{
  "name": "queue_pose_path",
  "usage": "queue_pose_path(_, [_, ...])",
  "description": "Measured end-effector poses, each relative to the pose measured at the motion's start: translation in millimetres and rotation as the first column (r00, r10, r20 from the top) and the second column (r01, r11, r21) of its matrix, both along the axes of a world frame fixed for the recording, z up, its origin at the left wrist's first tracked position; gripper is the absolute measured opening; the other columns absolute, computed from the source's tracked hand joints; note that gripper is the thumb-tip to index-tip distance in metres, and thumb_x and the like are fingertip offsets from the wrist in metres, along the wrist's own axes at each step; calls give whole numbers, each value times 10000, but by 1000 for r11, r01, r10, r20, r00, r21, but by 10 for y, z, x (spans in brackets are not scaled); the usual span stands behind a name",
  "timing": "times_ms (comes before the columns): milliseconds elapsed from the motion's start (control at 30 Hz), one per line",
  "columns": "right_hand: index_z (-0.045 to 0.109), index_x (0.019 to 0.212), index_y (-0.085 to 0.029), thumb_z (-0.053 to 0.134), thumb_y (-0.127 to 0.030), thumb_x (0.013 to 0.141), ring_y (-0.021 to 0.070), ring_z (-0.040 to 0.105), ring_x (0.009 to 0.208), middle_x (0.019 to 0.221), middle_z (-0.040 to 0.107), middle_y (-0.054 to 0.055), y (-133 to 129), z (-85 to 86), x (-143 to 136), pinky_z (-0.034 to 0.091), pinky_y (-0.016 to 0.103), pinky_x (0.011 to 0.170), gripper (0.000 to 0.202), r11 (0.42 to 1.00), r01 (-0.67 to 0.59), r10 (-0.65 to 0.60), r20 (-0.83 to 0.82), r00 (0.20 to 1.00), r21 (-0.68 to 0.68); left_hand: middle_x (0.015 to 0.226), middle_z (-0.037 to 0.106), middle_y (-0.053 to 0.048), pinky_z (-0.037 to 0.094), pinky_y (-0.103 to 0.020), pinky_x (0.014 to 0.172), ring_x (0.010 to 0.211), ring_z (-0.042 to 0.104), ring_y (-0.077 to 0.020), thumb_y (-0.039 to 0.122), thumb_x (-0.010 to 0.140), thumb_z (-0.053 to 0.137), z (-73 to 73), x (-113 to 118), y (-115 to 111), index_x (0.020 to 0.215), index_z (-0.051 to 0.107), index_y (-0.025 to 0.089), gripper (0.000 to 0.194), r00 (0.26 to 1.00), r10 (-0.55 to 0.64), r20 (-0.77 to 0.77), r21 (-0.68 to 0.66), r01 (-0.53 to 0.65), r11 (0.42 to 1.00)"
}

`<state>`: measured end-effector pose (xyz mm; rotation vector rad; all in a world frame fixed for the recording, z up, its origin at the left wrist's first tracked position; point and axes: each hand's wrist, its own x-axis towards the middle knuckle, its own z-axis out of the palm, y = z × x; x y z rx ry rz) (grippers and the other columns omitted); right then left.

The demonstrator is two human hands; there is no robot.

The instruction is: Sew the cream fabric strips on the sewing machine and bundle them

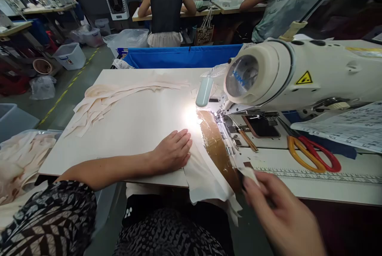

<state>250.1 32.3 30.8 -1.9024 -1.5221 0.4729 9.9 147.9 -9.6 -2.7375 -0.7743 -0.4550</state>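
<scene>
Flatly, the left hand rests at the cloth's edge, right hand pinching a strip by the table's edge

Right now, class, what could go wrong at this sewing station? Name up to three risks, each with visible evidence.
The cream fabric hangs over the edge of the table, so its weight might drag it askew. The right hand pinches a pale cloth end; uneven pulling could stretch it. The wood-handled tool lies near the needle area and might snag cloth.
</scene>
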Motion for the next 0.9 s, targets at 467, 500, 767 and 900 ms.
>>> queue_pose_path(467, [469, 729, -244, 471, -363, 826, 152, 427, 476, 532, 454, -35, 1253, -238, -676, 308, 291, 516, 154, 970, -241, 240, 172, 955, -16, 1245, 645, -180, 435, -413, 1029, 1200, 558, -280, 319, 971, 408, -72, 2, 25, 1240, 607, -5, 466, 998, 5, 55, 32, -7, 999])
queue_pose_path(500, [464, 724, -245, 471, -365, 828, 149, 420, 471, 531, 451, -36, 1251, -235, -679, 304, 290, 513, 159, 970, -241, 241, 174, 955, -24, 1242, 647, -176, 431, -414, 1031, 1198, 557, -277, 320, 970, 414, -75, 5, 25, 1237, 610, 2, 460, 998, 8, 56, 28, -10, 1000])
queue_pose_path(767, [437, 704, -247, 485, -336, 824, 136, 404, 472, 540, 464, -37, 1299, -194, -702, 282, 283, 505, 157, 961, -275, 277, 202, 939, -39, 1191, 661, -172, 431, -435, 1019, 1163, 566, -285, 310, 953, 447, -60, 22, 15, 1164, 642, 14, 412, 998, 17, 57, -3, -17, 1000])
queue_pose_path(900, [397, 667, -248, 465, -309, 818, 136, 391, 488, 533, 453, -35, 1313, -156, -715, 265, 283, 511, 176, 943, -325, 333, 205, 920, -71, 1167, 666, -165, 437, -445, 1002, 1142, 569, -280, 287, 956, 427, -51, 25, 16, 1147, 649, 26, 392, 997, 21, 73, 2, -21, 1000])
